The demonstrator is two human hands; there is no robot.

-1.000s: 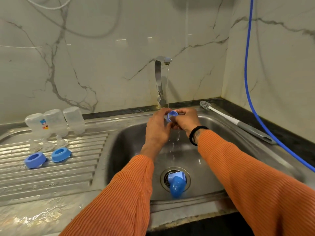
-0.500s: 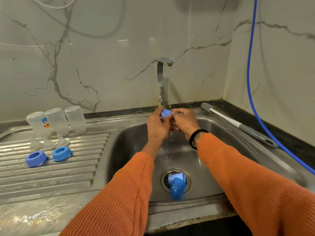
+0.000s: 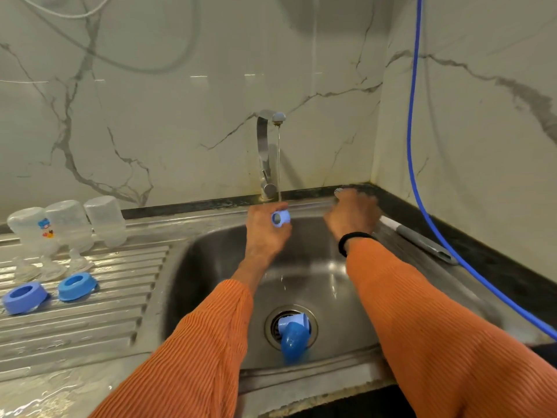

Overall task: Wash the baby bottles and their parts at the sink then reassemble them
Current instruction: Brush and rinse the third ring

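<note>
Nearest, over the drain, lies a blue cap [image 3: 294, 337]. Beyond, the left hand [image 3: 265, 233] grips a small blue cap [image 3: 281, 218] under the tap stream; the blurred right hand [image 3: 351, 217] reaches the bottle brush [image 3: 422, 241], whose handle runs rightward along the worktop, grip indeterminate.

A: What covers the back of the frame?
B: A marble wall [image 3: 187, 116], pale with grey veins, and it turns a corner at the upper right.
A: Anything hanging on it?
B: A blue hose [image 3: 410, 122] drops down the right wall and runs along the dark counter [image 3: 494, 267] to the right edge. A white cord [image 3: 60, 13] loops at the upper left, with its soft shadow below it.
A: And along the bottom?
B: A dark strip at the lower right, too dim to make out. The dark counter also shows as a thin band at the foot of the back wall.
</note>
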